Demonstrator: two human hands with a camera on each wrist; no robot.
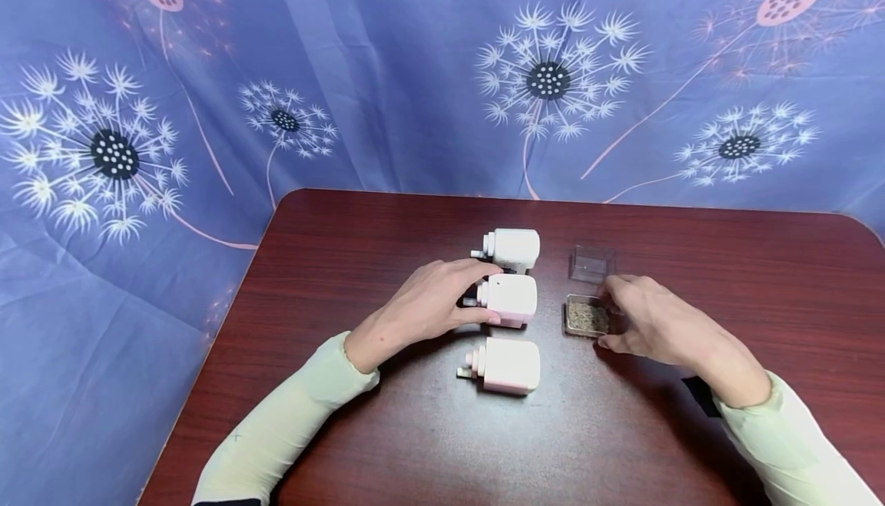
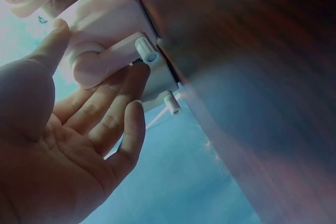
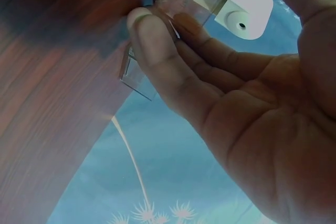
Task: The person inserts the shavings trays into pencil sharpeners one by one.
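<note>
Three hand-crank pencil sharpeners stand in a row: a white one (image 1: 517, 246) at the back, a pinkish one (image 1: 514, 297) in the middle, a pale one (image 1: 512, 364) nearest. My left hand (image 1: 432, 302) grips the middle sharpener, thumb on its near side, fingers on its far side. Its crank (image 2: 113, 62) points toward the palm in the left wrist view. To the right lies a clear plastic drawer (image 1: 586, 334) holding brownish shavings (image 1: 588, 316). My right hand (image 1: 657, 322) pinches this drawer at its right end; the fingers partly hide it.
Just behind the shavings drawer lies a second clear drawer (image 1: 591, 264). Everything stands on a dark red wooden table (image 1: 415, 429) with rounded corners. A blue curtain (image 1: 415, 68) with dandelion prints hangs behind the far edge and along the left.
</note>
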